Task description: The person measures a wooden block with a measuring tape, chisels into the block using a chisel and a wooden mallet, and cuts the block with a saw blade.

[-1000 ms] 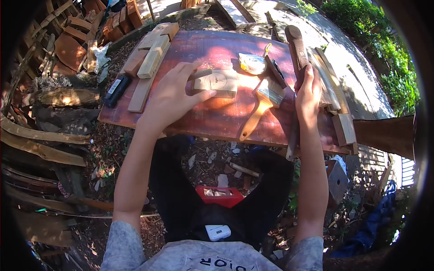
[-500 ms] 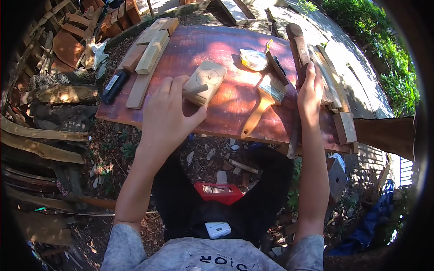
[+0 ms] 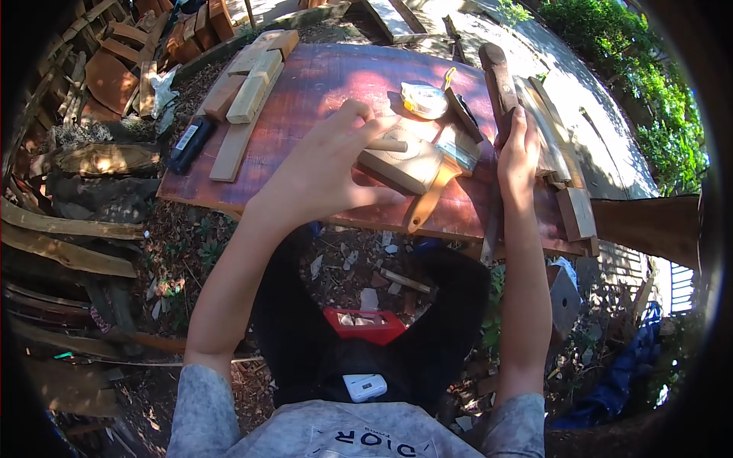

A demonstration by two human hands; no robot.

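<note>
Wooden block [image 3: 405, 164] and left hand [image 3: 321, 168] moved right, up to the brush

Compared with half a second ago, the block has also turned. Nearest, one grey shirt [image 3: 305, 427] reads DIOR, with smaller lettering, seemingly PARIS. On the lap lies one white case [image 3: 365, 387], its small display unreadable; beyond it, between the legs, sits one red box [image 3: 393, 333].

At the near side of the tabletop [image 3: 328, 84] lies one brush [image 3: 435, 192], its handle pointing near. Just left of it is the single block, one short rod [image 3: 391, 144] over its upper face. The left hand's fingers are bent and spread around the block's left end; whether they grip it I cannot tell. To the right, the right hand [image 3: 519, 156] lies against one long, dark wooden tool [image 3: 500, 80]; its hold cannot be told.

One black object [image 3: 188, 146] at left bears one white label, too small to read. Farther off is one yellow-and-white tape measure [image 3: 424, 101], its print illegible.
</note>
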